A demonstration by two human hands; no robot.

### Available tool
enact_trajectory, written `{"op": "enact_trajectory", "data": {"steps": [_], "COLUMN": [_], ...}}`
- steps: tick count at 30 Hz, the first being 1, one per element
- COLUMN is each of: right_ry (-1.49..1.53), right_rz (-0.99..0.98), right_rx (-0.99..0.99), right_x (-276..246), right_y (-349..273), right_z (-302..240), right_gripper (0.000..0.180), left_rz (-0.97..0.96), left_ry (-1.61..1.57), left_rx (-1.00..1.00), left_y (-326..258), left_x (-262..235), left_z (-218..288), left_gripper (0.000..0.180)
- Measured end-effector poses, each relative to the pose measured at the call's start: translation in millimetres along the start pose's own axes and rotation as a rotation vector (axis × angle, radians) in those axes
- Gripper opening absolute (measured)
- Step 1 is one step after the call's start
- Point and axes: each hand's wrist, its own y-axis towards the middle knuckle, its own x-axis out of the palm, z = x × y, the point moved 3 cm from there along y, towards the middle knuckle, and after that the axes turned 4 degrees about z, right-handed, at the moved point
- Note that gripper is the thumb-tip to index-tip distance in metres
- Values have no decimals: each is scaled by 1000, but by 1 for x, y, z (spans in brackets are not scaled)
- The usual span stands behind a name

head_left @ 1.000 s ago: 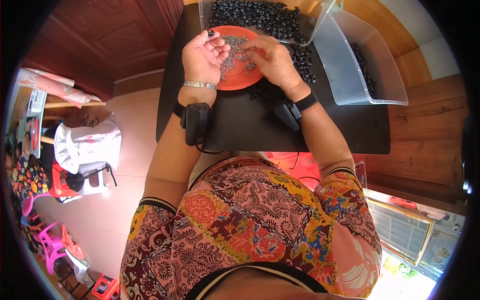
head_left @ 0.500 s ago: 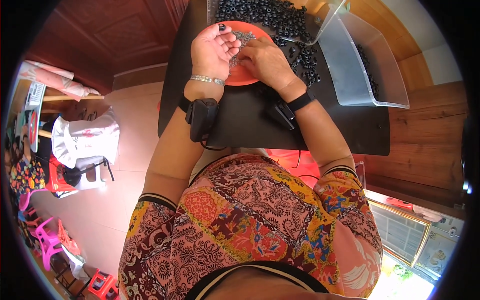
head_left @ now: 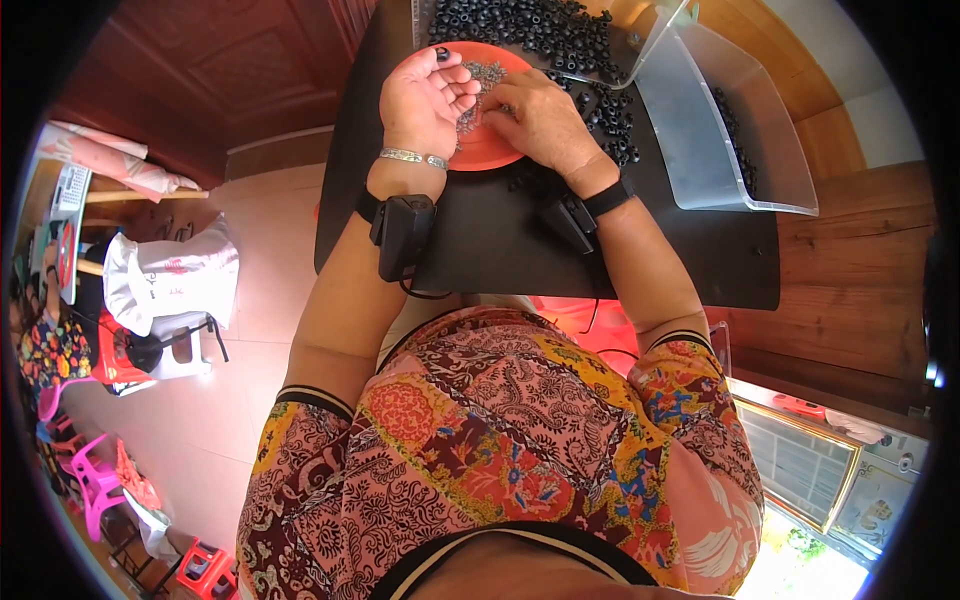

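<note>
A small black ring (head_left: 443,54) is held at the far end of the left hand (head_left: 430,98), whose palm is turned up and whose other fingers are loosely curled. The right hand (head_left: 545,118) is held palm down, its thumb and fingers drawn narrowly together over the small metal pieces (head_left: 487,72); whether a piece is gripped between the fingertips cannot be told. The metal pieces are spread on a round orange-red plate (head_left: 487,158), over which both hands are held. A silver bracelet (head_left: 402,156) is worn on the left wrist, and black devices are strapped to both forearms.

The plate is set on the far part of a black table (head_left: 500,245). Beyond it, a clear bin (head_left: 640,60) is filled with many black rings, and more loose rings (head_left: 612,118) are scattered just right of the plate. Farther right, a second clear bin (head_left: 690,150) is stood, with black rings seen inside. Well to the left, a white bag (head_left: 175,280) and a pink chair (head_left: 95,480) are seen above the pale floor (head_left: 270,270).
</note>
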Motion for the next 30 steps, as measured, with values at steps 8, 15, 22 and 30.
{"op": "enact_trajectory", "data": {"steps": [8, 15, 22, 30], "right_ry": [-109, -49, 1104, 1116], "right_rz": [-139, -49, 237, 223], "right_rx": [-32, 110, 477, 490], "right_x": [13, -3, -24, -21], "right_y": [-2, 5, 6, 2], "right_z": [-3, -1, 9, 2], "right_gripper": [12, 12, 12, 11], "left_rz": [-15, 25, -178, -181], "left_ry": [31, 87, 134, 113], "left_rx": [-8, -55, -205, -206], "left_y": [-2, -9, -18, -19], "left_x": [3, 8, 16, 19], "left_z": [-2, -9, -33, -35], "left_gripper": [24, 25, 23, 22]}}
